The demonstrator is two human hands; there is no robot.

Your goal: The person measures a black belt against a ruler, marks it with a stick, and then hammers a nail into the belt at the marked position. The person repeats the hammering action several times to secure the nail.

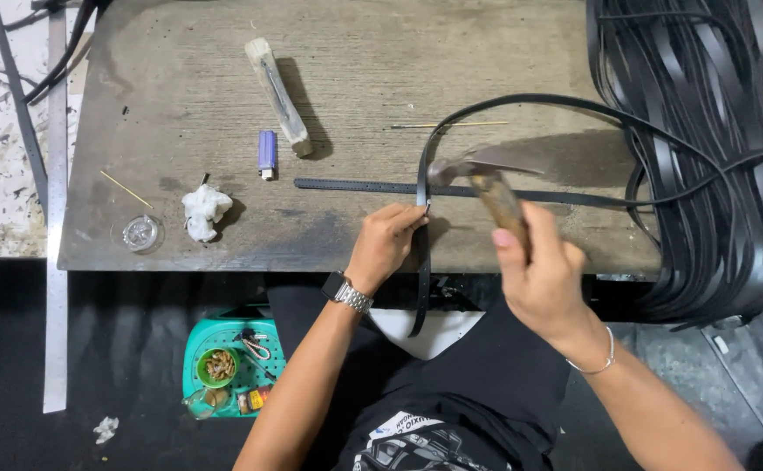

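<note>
Left hand [384, 240] at frame center, fingers curled and pinching a black leather strap [421, 218] against the near edge of the worn workbench [181, 87]; metal wristwatch [347, 292] on that wrist. Right hand [543, 266] right of center, fist wrapped tight around the wooden handle of a hammer [477, 179], head blurred and raised just above the pinched spot on the strap. The held strap hangs off the bench edge below the hand and arcs up and right into a big pile of black straps [704, 148] filling the upper right of the frame. A second punched black strap [355, 185] lies flat across the bench middle, passing under the hammer. Upper center: wooden block [278, 96], purple lighter [267, 153] just beside it, thin stick [447, 126] to the right. Left on the bench: white crumpled wad [203, 212], small clear glass dish [141, 233]. Long metal ruler [55, 218] runs down the left edge. Lower left, below the bench: teal tray [198, 349] with small parts. Thin bracelet [604, 362] on the right wrist.
</note>
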